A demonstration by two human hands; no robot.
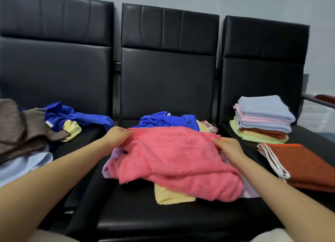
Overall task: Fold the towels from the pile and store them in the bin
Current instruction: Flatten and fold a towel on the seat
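A coral pink towel (174,156) lies crumpled on top of the pile on the middle seat. My left hand (117,135) pinches its far left edge. My right hand (228,145) grips its far right edge. Under it lie a yellow towel (170,196), a lilac one (110,162) and a blue one (166,120) behind. A stack of folded towels (262,122) stands on the right seat, with a folded rust-red towel (304,163) in front of it. No bin is in view.
More loose towels lie on the left seat: brown (21,129), blue (72,116), pale yellow (72,129) and light blue (23,165). The three black seats (163,220) have tall backrests. An armrest (319,98) sticks out at the far right.
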